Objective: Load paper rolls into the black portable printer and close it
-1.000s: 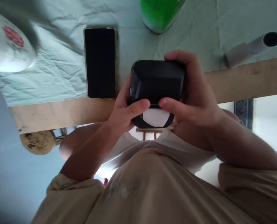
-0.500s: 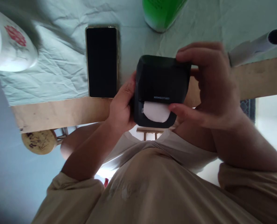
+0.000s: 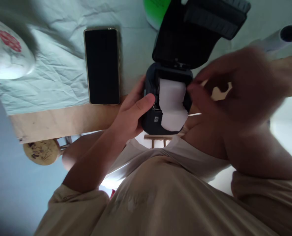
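Small black label printer [image 3: 160, 111] held open above the near edge of the table [image 3: 62, 119], lid [image 3: 185, 36] swung up and back.

The left hand [image 3: 130, 114] grips the printer's rounded matte body from its left side, thumb laid across the front corner. Inside sits a white paper roll [image 3: 172, 98], smooth, its loose end curving over the front lip. The right hand [image 3: 237, 88] is blurred, fingers bent just beside the roll's right end; whether it pinches anything cannot be told. The hinged lid is a thick rounded-square slab with a ribbed inner edge. On the table, a creased pale green cloth [image 3: 50, 82] carries a glossy black phone [image 3: 101, 65], flat near the cloth's near edge. A white tube [image 3: 279, 37] lies toward the right edge, and a green bottle [image 3: 154, 13] stands behind the lid.
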`<state>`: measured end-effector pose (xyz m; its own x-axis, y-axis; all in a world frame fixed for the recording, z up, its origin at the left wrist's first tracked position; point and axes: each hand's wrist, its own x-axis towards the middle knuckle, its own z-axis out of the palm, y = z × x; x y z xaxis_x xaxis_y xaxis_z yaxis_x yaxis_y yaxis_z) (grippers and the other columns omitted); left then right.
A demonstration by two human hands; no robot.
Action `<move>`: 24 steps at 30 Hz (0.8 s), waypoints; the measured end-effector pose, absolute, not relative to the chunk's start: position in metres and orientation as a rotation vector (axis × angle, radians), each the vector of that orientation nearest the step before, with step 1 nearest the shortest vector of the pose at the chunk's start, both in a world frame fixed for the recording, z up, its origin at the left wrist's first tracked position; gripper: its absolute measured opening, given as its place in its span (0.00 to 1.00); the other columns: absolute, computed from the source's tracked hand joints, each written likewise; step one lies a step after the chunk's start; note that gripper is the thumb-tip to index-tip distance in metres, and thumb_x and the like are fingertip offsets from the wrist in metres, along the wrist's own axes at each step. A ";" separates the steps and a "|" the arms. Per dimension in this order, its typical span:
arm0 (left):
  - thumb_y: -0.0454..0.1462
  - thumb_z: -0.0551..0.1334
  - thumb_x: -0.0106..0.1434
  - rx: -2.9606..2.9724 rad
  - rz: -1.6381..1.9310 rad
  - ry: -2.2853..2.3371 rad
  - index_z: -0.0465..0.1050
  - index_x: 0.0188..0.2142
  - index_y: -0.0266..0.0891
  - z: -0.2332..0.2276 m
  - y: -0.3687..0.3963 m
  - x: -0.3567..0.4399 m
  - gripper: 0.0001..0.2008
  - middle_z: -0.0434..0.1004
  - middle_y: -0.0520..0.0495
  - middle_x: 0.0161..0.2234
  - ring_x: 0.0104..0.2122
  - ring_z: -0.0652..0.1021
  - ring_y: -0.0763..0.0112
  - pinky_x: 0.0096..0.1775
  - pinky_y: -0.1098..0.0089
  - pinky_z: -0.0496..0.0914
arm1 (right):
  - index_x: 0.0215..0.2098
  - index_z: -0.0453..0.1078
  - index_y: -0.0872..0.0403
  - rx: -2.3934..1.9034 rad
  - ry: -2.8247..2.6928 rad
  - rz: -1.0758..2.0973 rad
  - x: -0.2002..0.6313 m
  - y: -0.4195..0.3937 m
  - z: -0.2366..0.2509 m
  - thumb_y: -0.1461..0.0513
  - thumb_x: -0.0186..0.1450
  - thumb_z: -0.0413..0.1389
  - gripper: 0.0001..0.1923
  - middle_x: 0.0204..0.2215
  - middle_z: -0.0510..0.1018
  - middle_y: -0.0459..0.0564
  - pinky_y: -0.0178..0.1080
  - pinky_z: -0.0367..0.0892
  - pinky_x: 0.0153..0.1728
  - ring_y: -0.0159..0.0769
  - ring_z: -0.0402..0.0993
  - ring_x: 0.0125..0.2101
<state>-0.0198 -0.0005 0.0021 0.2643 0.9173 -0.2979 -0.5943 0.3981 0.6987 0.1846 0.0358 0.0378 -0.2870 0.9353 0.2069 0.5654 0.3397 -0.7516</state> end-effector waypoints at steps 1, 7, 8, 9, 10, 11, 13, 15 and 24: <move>0.44 0.72 0.65 0.512 1.083 0.767 0.79 0.55 0.48 0.002 -0.001 -0.020 0.20 0.87 0.49 0.46 0.51 0.84 0.60 0.47 0.64 0.80 | 0.40 0.76 0.46 -1.291 -2.077 0.624 0.184 0.035 0.038 0.53 0.70 0.60 0.07 0.36 0.79 0.44 0.42 0.64 0.35 0.31 0.69 0.30; 0.45 0.74 0.62 0.579 1.071 0.836 0.81 0.55 0.52 0.001 -0.003 -0.022 0.22 0.85 0.52 0.53 0.48 0.83 0.63 0.43 0.67 0.79 | 0.42 0.75 0.45 -1.250 -2.409 0.346 0.182 0.026 0.043 0.52 0.71 0.57 0.08 0.36 0.82 0.41 0.38 0.51 0.26 0.29 0.67 0.27; 0.45 0.74 0.62 0.594 1.072 0.836 0.81 0.55 0.53 0.001 -0.003 -0.022 0.21 0.84 0.52 0.54 0.50 0.83 0.62 0.46 0.67 0.79 | 0.43 0.74 0.45 -1.254 -2.412 0.356 0.182 0.026 0.043 0.53 0.69 0.59 0.08 0.33 0.80 0.41 0.37 0.50 0.26 0.29 0.65 0.26; 0.45 0.74 0.62 0.606 1.079 0.834 0.81 0.55 0.53 0.001 -0.003 -0.022 0.21 0.84 0.52 0.54 0.52 0.82 0.62 0.48 0.66 0.79 | 0.43 0.74 0.44 -1.259 -2.399 0.389 0.183 0.027 0.044 0.54 0.67 0.60 0.08 0.31 0.78 0.41 0.37 0.50 0.25 0.29 0.64 0.25; 0.45 0.74 0.62 0.611 1.082 0.833 0.80 0.56 0.53 0.001 -0.003 -0.022 0.22 0.85 0.52 0.54 0.53 0.82 0.61 0.48 0.66 0.79 | 0.44 0.74 0.43 -1.260 -2.373 0.444 0.183 0.028 0.045 0.55 0.65 0.62 0.09 0.28 0.76 0.41 0.37 0.51 0.25 0.29 0.64 0.24; 0.46 0.74 0.62 0.607 1.082 0.834 0.80 0.56 0.52 0.001 -0.003 -0.021 0.22 0.85 0.52 0.53 0.53 0.82 0.61 0.47 0.67 0.80 | 0.45 0.74 0.42 -1.261 -2.342 0.502 0.184 0.030 0.046 0.56 0.64 0.63 0.11 0.27 0.75 0.40 0.36 0.53 0.25 0.28 0.63 0.24; 0.46 0.74 0.62 0.571 1.082 0.836 0.80 0.54 0.50 0.001 -0.002 -0.021 0.21 0.85 0.50 0.50 0.51 0.84 0.61 0.43 0.68 0.80 | 0.46 0.74 0.42 -1.202 -2.230 0.728 0.188 0.034 0.049 0.58 0.62 0.66 0.14 0.27 0.74 0.38 0.35 0.57 0.23 0.24 0.64 0.22; 0.45 0.73 0.62 0.525 1.101 0.834 0.80 0.52 0.47 0.002 -0.001 -0.020 0.19 0.86 0.50 0.46 0.47 0.85 0.62 0.40 0.68 0.80 | 0.47 0.74 0.41 -1.054 -2.086 0.950 0.194 0.039 0.051 0.56 0.60 0.68 0.18 0.32 0.77 0.38 0.34 0.60 0.19 0.22 0.67 0.21; 0.46 0.72 0.63 0.465 1.135 0.838 0.78 0.48 0.44 0.004 0.001 -0.017 0.17 0.85 0.52 0.36 0.41 0.87 0.66 0.36 0.72 0.78 | 0.39 0.71 0.48 -1.152 -1.303 1.123 0.221 0.073 0.010 0.52 0.52 0.70 0.22 0.30 0.74 0.43 0.37 0.59 0.13 0.30 0.69 0.20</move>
<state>-0.0172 0.0012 0.0039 0.1749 0.9227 -0.3435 -0.5996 0.3766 0.7062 0.2210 0.0725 0.0103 -0.0215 0.9942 0.1056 0.0422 0.1064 -0.9934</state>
